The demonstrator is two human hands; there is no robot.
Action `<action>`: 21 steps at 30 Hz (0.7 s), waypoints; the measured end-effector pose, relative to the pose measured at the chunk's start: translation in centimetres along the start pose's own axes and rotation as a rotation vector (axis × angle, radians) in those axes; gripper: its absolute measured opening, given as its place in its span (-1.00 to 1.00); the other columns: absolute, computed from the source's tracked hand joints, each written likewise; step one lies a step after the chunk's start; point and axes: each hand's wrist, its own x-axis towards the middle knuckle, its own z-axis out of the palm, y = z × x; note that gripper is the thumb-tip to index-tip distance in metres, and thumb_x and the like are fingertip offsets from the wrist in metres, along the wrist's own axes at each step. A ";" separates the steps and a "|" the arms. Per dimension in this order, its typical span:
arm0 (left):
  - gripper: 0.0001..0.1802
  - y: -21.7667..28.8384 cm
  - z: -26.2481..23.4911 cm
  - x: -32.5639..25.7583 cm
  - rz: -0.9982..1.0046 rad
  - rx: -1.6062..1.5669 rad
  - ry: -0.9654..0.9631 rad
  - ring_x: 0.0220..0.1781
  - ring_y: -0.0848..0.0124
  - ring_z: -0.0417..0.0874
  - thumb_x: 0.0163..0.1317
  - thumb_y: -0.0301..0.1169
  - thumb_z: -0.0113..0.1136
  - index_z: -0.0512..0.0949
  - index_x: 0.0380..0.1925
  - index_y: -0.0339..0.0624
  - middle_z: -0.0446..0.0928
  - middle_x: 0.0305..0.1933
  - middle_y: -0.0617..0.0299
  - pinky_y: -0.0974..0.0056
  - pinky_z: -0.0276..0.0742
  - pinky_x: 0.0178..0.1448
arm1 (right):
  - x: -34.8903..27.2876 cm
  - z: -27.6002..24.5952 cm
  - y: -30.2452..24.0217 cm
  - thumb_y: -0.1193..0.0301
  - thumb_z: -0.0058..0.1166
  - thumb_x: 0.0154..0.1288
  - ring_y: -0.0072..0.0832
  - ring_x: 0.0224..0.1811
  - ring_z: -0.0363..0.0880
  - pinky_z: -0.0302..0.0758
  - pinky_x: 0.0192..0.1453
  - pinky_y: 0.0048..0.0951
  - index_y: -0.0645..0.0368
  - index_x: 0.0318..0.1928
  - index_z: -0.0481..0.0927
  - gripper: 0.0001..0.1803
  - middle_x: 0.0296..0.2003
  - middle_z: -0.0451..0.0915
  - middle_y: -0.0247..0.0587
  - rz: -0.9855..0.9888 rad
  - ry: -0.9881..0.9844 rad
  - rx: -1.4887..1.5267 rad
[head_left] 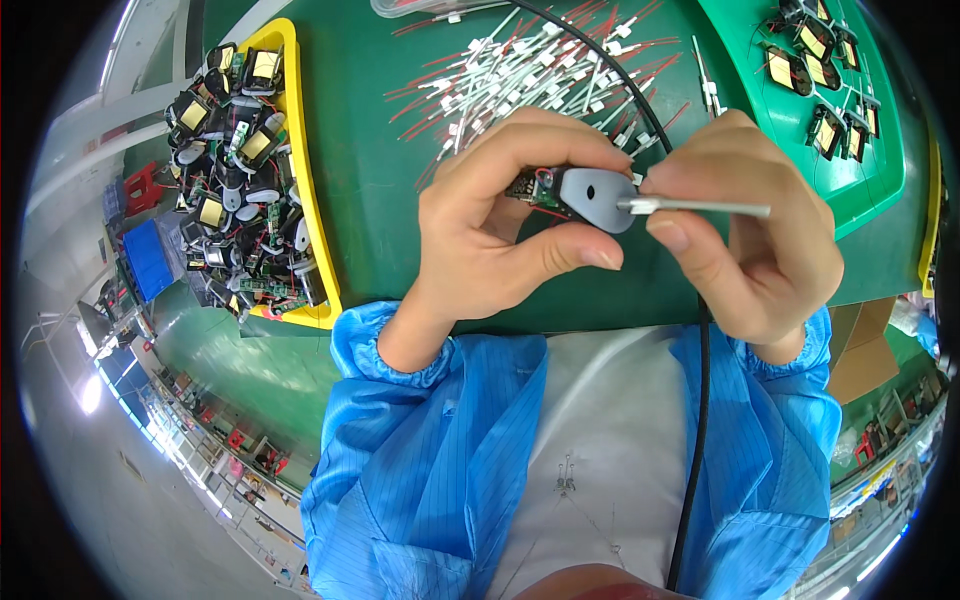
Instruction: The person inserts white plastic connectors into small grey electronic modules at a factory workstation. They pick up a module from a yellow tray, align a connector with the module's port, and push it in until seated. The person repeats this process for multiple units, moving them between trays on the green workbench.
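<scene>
My left hand point(500, 215) grips a small grey plastic housing point(592, 195) with a green circuit board point(527, 184) and a red wire sticking out of its left side. My right hand point(755, 235) pinches a thin white sleeved lead point(700, 207) whose tip touches the grey housing's right end. Both hands hover over the green mat point(370, 190), close to my chest. Blue sleeves cover both forearms.
A yellow tray point(312, 215) at the left holds several circuit assemblies with yellow-taped transformers. A heap of white-sleeved red leads point(530, 65) lies behind my hands. A green tray point(860, 185) at the right carries more transformers. A black cable point(700, 420) runs down over my lap.
</scene>
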 end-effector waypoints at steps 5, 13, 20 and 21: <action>-0.51 0.0 0.1 0.0 0.044 0.090 0.003 -0.24 0.32 0.58 -0.17 -0.33 0.50 0.55 -0.23 -0.33 0.56 -0.27 0.08 0.32 0.49 -0.19 | 0.2 -0.4 -0.2 0.60 0.21 0.02 -0.34 -0.47 0.44 0.31 -0.39 -0.40 0.43 -0.28 0.52 -0.77 -0.39 0.55 0.03 0.065 -0.053 -0.001; -0.52 0.2 -0.1 -0.1 0.052 0.146 -0.031 -0.29 0.29 0.57 -0.18 -0.28 0.48 0.55 -0.26 -0.30 0.55 -0.30 0.10 0.33 0.48 -0.24 | 0.2 0.0 0.4 0.54 0.25 0.01 -0.35 -0.53 0.41 0.26 -0.49 -0.40 0.44 -0.33 0.56 -0.78 -0.47 0.53 0.00 -0.031 -0.062 -0.005; -0.47 0.1 -0.1 -0.4 0.058 0.145 -0.080 -0.30 0.32 0.54 -0.13 -0.17 0.43 0.52 -0.24 -0.32 0.53 -0.30 0.09 0.32 0.45 -0.24 | 0.0 -0.2 0.8 0.45 0.25 0.06 -0.36 -0.54 0.43 0.26 -0.49 -0.40 0.40 -0.32 0.58 -0.76 -0.45 0.55 -0.04 -0.010 -0.097 0.068; -0.42 0.0 -0.2 -0.5 0.064 0.140 -0.111 -0.29 0.34 0.53 -0.09 -0.09 0.39 0.49 -0.22 -0.36 0.52 -0.29 0.05 0.33 0.43 -0.24 | 0.0 -0.2 1.0 0.44 0.25 0.07 -0.36 -0.54 0.43 0.26 -0.50 -0.40 0.40 -0.32 0.58 -0.76 -0.45 0.56 -0.04 -0.010 -0.097 0.087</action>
